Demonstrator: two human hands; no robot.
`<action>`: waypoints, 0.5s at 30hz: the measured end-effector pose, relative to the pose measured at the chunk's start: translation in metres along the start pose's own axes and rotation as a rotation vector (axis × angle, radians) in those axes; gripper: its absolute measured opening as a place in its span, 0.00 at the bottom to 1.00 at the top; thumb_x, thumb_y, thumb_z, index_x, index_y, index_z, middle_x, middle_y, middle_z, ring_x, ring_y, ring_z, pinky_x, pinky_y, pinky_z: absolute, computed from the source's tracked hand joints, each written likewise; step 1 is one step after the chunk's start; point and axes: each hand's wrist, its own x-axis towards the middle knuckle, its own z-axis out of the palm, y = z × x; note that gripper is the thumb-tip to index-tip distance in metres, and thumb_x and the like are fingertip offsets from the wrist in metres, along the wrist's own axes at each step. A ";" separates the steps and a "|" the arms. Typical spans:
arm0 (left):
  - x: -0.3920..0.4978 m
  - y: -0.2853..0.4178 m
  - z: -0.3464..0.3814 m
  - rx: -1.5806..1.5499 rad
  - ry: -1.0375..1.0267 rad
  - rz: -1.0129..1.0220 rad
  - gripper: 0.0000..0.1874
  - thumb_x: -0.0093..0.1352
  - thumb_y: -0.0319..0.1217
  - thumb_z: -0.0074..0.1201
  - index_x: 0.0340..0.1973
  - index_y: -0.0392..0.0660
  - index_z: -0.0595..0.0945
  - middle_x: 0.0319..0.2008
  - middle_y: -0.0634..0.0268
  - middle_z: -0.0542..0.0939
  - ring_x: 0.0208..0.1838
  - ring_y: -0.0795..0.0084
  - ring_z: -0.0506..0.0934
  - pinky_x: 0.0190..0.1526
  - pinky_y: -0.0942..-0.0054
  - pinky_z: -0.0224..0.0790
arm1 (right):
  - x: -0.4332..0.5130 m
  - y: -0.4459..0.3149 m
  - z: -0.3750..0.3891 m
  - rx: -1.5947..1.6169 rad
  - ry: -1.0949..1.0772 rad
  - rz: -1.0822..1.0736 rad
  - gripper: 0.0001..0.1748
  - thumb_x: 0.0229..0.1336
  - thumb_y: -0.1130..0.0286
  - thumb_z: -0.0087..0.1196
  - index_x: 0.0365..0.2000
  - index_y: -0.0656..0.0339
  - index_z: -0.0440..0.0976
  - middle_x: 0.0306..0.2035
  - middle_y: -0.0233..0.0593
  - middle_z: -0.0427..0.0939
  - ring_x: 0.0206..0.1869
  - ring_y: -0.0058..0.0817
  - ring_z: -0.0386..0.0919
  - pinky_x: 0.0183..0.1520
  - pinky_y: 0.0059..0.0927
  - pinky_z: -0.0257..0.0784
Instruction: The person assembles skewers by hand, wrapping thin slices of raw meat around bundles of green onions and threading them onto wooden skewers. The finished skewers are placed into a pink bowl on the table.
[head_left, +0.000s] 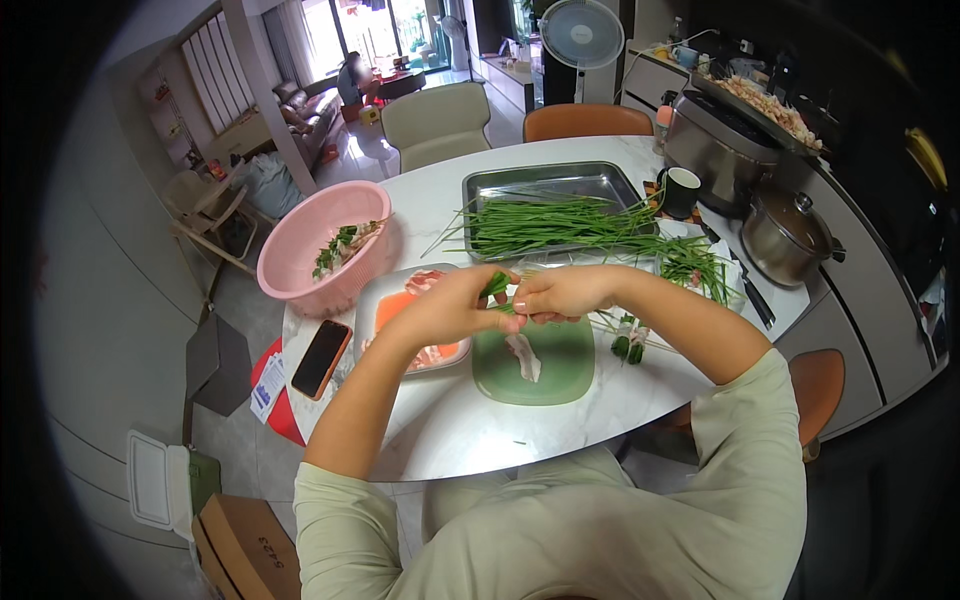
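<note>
My left hand grips a small folded bundle of green chives. Fingertips of my right hand meet it there and pinch the same greens. Below both hands lies a green cutting board, with one thin strip of fatty raw meat on it. More raw meat slices are in a metal tray to the left. Finished-looking meat-wrapped chive skewers rest to the right of the board. Loose long chives heap over a steel tray at the back.
A pink basin holding wrapped skewers stands at the left, near a phone. Rightward are a knife, a dark mug, a lidded pot and a cooker. A person sits far back.
</note>
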 end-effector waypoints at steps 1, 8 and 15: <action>0.000 -0.005 0.002 0.036 -0.038 0.014 0.16 0.61 0.31 0.59 0.43 0.38 0.76 0.25 0.62 0.76 0.28 0.71 0.73 0.32 0.71 0.65 | 0.000 -0.003 -0.002 -0.028 -0.002 0.013 0.15 0.65 0.58 0.38 0.35 0.57 0.71 0.24 0.24 0.62 0.24 0.17 0.57 0.24 0.21 0.54; 0.005 -0.032 0.014 0.178 -0.017 0.012 0.09 0.67 0.31 0.51 0.37 0.38 0.76 0.25 0.58 0.76 0.27 0.67 0.72 0.34 0.67 0.65 | 0.002 -0.007 -0.015 -0.099 0.035 0.021 0.18 0.65 0.56 0.39 0.35 0.56 0.73 0.25 0.26 0.62 0.25 0.18 0.58 0.26 0.22 0.56; 0.009 -0.059 0.024 -0.418 0.246 0.009 0.10 0.72 0.34 0.43 0.34 0.40 0.72 0.22 0.69 0.69 0.22 0.76 0.65 0.27 0.75 0.60 | 0.013 0.001 -0.024 -0.175 0.325 -0.331 0.18 0.65 0.57 0.40 0.34 0.58 0.75 0.27 0.32 0.70 0.30 0.21 0.64 0.34 0.26 0.63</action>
